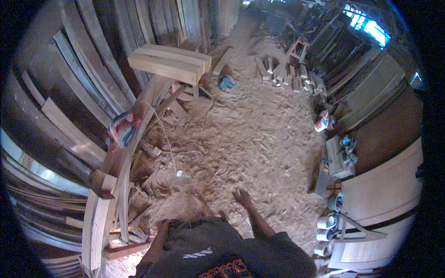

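My right hand (241, 196) is held out over the sawdust-covered floor, its fingers curled in and nothing visible in them. Low at my left side, my left hand (166, 224) is close to my dark shirt; its fingers are too dim and partly hidden to read. Neither hand touches a tool. Left of me runs a long wooden workbench (121, 167). A red and dark power tool (124, 129) rests on it, and a wooden block (103, 183) sits nearer. Thick squared timbers (169, 62) lie side by side at the bench's far end.
A pale cord (172, 155) loops across the sawdust floor (241, 129). A blue power tool (226, 83) lies beyond. Wood offcuts (289, 76) are heaped at the far right. Along the right side stand buckets (327, 222), a wooden box (337, 157) and leaning panels (380, 185). Boards (88, 60) line the left wall.
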Motion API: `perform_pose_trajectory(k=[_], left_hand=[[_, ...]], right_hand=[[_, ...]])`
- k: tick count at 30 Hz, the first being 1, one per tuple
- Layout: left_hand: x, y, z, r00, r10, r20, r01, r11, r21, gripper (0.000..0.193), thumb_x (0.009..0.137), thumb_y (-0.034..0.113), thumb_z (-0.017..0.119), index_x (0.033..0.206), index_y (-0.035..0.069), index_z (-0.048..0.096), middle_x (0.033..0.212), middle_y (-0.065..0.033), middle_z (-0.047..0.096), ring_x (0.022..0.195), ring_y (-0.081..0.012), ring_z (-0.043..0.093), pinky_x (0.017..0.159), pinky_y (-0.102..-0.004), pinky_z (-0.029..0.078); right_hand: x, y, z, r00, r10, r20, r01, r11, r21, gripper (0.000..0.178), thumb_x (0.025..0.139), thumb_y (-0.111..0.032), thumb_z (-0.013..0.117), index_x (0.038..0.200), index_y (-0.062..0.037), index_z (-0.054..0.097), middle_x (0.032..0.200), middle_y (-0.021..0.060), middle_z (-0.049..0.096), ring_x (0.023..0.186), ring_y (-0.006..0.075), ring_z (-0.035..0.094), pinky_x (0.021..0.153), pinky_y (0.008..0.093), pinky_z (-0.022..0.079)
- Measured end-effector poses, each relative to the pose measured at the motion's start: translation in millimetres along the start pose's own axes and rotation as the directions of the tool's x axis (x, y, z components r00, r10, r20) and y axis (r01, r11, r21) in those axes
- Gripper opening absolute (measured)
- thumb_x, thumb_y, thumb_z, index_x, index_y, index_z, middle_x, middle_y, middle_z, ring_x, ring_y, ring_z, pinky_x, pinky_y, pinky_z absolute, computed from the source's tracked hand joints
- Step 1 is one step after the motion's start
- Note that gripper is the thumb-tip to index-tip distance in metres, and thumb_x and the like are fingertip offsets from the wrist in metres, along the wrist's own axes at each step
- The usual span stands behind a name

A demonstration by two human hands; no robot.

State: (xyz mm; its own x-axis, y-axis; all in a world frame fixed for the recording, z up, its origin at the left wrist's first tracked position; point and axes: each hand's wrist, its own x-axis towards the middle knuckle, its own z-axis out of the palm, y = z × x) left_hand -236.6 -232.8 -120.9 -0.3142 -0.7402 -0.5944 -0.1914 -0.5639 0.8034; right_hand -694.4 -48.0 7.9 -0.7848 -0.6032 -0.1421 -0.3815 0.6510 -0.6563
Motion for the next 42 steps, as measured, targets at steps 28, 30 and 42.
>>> perform_pose_trajectory(k=[28, 30, 42], left_hand=[[233.3, 231.0, 158.2, 0.874, -0.045, 0.484, -0.128, 0.94, 0.317, 0.03, 0.095, 0.016, 0.066, 0.12, 0.0, 0.067, 0.095, -0.0109, 0.073, 0.077, -0.0203, 0.07, 0.062, -0.0333, 0.056], [222.4, 260.6, 159.9, 0.836, 0.003, 0.548, -0.252, 0.89, 0.38, 0.031, 0.095, 0.018, 0.066, 0.121, 0.0, 0.067, 0.096, -0.0101, 0.073, 0.078, -0.0204, 0.069, 0.064, -0.0339, 0.056], [205.0, 177.8, 35.9, 0.991, -0.119, 0.063, 0.06, 0.809, 0.584, 0.03, 0.104, 0.029, 0.054, 0.12, 0.007, 0.066, 0.105, -0.0087, 0.072, 0.094, -0.0226, 0.066, 0.088, -0.0403, 0.053]], right_hand=[[122.4, -357.7, 122.6, 0.575, -0.537, 0.618, 0.446, 0.838, 0.314, 0.052, 0.1, -0.055, 0.052, 0.113, -0.0071, 0.067, 0.1, 0.0232, 0.071, 0.092, 0.0407, 0.069, 0.079, 0.0526, 0.054], [135.6, -352.0, 150.8, 0.63, -0.491, 0.602, 0.447, 0.863, 0.235, 0.053, 0.1, -0.056, 0.052, 0.115, -0.007, 0.067, 0.1, 0.0234, 0.071, 0.091, 0.0404, 0.07, 0.079, 0.0521, 0.055], [244.3, -8.8, 81.2, 0.699, 0.086, 0.71, 0.074, 0.979, -0.192, 0.063, 0.093, -0.061, 0.058, 0.117, -0.0034, 0.068, 0.088, 0.0215, 0.074, 0.077, 0.0327, 0.074, 0.079, 0.0489, 0.057]])
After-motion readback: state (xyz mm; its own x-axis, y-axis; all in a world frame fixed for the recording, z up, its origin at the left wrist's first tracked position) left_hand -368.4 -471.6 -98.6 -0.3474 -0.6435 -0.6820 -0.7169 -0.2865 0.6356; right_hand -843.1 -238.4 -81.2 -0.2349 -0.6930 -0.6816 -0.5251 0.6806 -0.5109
